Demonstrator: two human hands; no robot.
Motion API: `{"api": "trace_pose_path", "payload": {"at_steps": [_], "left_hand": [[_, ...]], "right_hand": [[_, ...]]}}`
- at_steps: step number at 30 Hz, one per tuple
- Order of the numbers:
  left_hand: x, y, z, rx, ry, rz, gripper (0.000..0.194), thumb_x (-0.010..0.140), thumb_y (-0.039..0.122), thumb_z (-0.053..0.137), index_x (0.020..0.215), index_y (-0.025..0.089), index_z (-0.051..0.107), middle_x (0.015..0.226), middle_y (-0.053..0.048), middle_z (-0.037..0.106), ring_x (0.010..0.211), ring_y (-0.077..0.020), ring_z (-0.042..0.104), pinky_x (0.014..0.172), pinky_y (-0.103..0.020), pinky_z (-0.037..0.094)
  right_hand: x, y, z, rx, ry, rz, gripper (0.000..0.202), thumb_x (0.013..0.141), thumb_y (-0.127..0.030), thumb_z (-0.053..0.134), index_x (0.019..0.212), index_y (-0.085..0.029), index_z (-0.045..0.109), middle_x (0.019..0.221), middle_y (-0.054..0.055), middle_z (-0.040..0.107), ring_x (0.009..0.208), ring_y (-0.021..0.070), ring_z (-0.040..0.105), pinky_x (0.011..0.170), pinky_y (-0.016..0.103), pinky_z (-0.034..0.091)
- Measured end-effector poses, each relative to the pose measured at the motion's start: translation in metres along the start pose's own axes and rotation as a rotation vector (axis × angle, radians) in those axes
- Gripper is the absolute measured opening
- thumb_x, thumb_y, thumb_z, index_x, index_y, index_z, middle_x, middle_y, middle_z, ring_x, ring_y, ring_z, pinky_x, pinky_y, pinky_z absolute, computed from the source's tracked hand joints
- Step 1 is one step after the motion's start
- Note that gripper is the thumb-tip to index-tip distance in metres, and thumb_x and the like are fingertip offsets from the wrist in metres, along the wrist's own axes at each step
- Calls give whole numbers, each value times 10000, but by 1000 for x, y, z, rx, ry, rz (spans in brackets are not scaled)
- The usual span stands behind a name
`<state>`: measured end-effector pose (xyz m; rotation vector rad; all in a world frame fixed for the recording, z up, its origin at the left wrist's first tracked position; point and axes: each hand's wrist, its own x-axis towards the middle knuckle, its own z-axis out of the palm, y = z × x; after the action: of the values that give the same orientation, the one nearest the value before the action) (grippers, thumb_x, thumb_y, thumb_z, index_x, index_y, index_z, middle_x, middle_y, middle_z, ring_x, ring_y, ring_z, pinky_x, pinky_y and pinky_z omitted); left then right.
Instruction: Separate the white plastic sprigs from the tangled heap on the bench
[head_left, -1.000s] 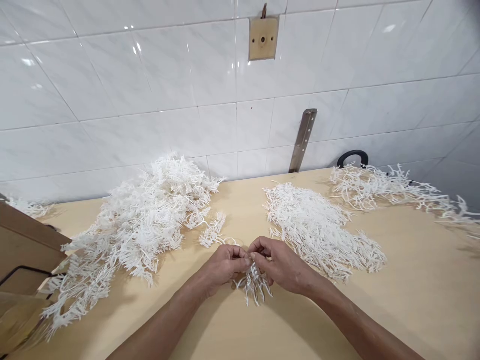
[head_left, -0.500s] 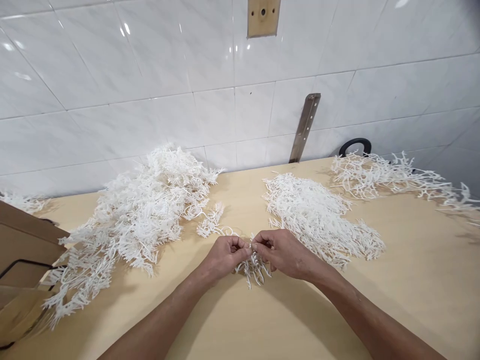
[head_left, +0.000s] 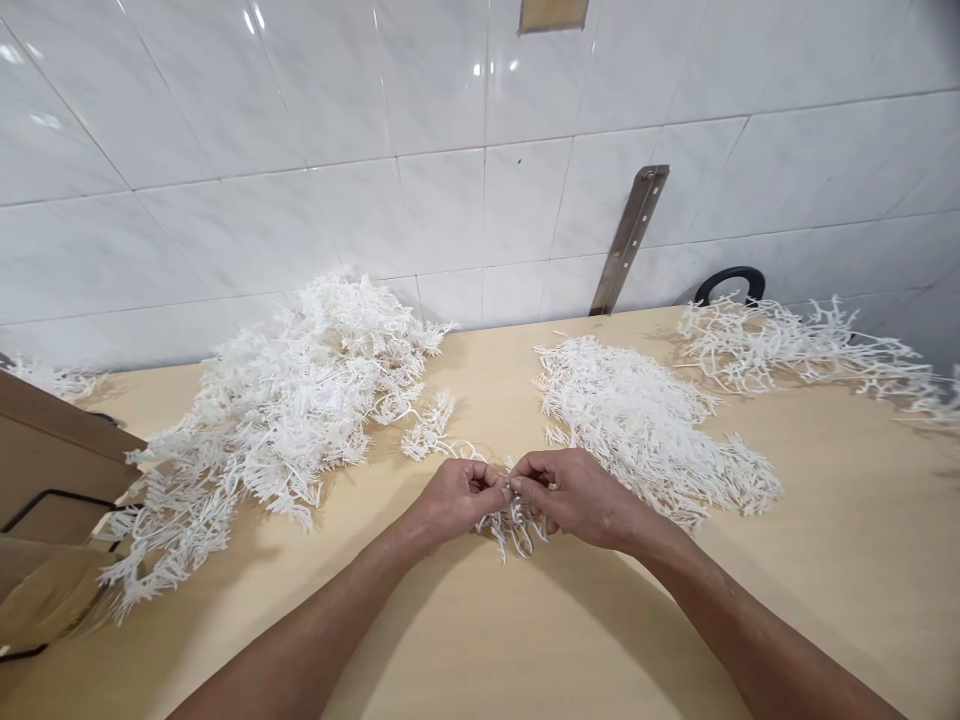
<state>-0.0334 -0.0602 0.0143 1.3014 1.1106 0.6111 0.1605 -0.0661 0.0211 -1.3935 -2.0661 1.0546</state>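
My left hand point(head_left: 463, 500) and my right hand point(head_left: 574, 495) meet fingertip to fingertip over the light wooden table, both in a pinch. Between them they grip a small bunch of white branching strands point(head_left: 513, 530), whose ends hang out below the fingers. The exact spot they pinch is mostly covered by the fingertips. A small white sprig point(head_left: 429, 428) lies just beyond my left hand. To the left rises a large heap of white branching pieces point(head_left: 300, 400); a flatter white pile point(head_left: 637, 425) lies beyond my right hand.
More white branching pieces point(head_left: 795, 345) spread at the back right, by a black curved handle point(head_left: 731, 283). A metal bracket point(head_left: 630, 240) stands against the tiled wall point(head_left: 442, 220). At the left edge are a cardboard box point(head_left: 64, 450) and black wire. The table point(head_left: 480, 650) reaches the wall.
The view has shifted slightly, so the wall and piles appear higher and a little to the right. Both hands keep their pinch on the strands, with barely any change.
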Motion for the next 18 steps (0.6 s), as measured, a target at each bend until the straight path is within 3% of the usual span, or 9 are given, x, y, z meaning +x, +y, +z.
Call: {"api": "trace_pose_path", "payload": {"at_steps": [13,18], "left_hand": [[2,0,1,-106,-72,-33,180,679,305,661,658,150,572,539,21,508,460,-77,420,445,-216,306],[-2,5,-3,-166,-142,-112,149,634,255,670,659,158,560,506,50,443,422,-52,329,411,-203,185]], "right_hand": [[0,-8,13,-195,150,-32,125,827,-183,519,779,-200,633,717,-2,656,624,133,556,558,244,384],[5,-1,16,-313,243,-136,132,847,-131,459,776,-196,550,744,18,606,635,141,524,583,260,369]]}}
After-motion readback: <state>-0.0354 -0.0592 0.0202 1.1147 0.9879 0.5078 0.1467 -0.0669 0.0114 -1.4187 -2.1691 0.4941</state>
